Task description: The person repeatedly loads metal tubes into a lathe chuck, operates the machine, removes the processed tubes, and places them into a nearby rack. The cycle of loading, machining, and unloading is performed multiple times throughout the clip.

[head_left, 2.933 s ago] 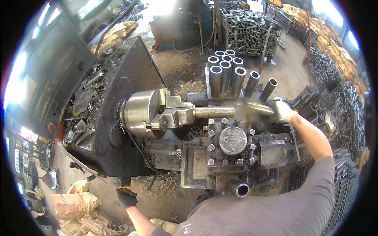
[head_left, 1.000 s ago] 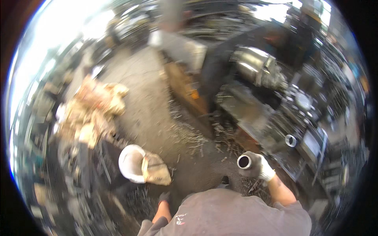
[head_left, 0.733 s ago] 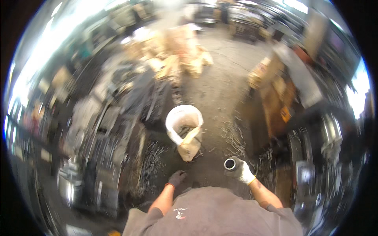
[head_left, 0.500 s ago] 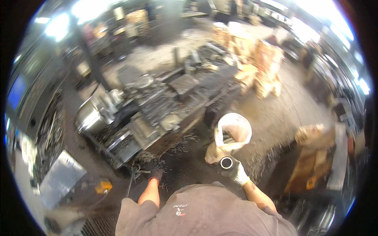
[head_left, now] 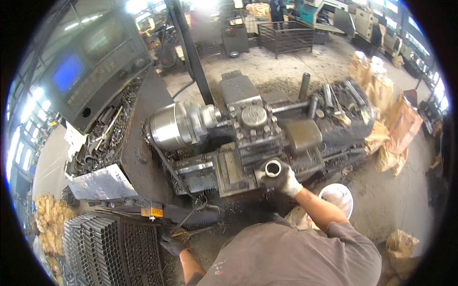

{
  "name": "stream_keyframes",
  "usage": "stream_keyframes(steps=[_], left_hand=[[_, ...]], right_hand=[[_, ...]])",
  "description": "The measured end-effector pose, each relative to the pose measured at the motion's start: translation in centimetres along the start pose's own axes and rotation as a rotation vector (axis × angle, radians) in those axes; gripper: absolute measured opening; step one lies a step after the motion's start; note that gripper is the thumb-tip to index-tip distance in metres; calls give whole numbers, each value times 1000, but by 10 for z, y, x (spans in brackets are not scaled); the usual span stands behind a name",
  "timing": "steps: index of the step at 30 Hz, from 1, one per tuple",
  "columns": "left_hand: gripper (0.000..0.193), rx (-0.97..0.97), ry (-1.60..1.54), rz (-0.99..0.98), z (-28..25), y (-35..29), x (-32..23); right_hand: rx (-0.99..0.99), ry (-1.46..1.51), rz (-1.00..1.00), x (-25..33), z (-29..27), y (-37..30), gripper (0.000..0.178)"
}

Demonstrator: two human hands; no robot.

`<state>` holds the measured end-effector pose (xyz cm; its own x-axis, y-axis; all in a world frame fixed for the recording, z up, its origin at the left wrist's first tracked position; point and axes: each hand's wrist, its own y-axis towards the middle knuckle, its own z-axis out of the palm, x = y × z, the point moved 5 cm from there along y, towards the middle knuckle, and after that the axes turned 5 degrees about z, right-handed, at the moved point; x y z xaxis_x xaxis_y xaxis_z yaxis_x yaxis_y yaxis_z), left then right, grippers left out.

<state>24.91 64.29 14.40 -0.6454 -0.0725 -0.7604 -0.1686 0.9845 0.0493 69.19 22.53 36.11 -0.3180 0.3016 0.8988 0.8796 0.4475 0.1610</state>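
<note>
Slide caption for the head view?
Gloved right hand holding a metal tube near a lathe tool post and chuck.

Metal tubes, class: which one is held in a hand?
The metal tube gripped in the gloved right hand, its open end facing the camera. The stacked tubes at lower left are held by neither hand.

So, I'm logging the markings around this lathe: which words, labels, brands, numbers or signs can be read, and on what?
None can be read.
Control screen: blue glow, no legible text.
Pale metal sheet: dark marks, too blurred.
Tool-post cap: round emblem, too small.
Grey-brown shirt: pale and red print, too small.
Paper sack: reddish patch, too blurred.
Metal tube in the right hand: no marking visible.
</note>
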Motion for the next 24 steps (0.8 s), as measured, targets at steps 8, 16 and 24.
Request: stream_keyframes(steps=[8,16,24], left_hand=[[53,-239,91,496,-3,29,-105],[39,405,538,729,51,51,-17],[40,1106,1042,863,143,-159,77]], right_hand=[[455,-248,-141,-11,-64,37,62],[445,-46,-244,73,-133,148,23],[474,-596,-586,117,28,309,38]])
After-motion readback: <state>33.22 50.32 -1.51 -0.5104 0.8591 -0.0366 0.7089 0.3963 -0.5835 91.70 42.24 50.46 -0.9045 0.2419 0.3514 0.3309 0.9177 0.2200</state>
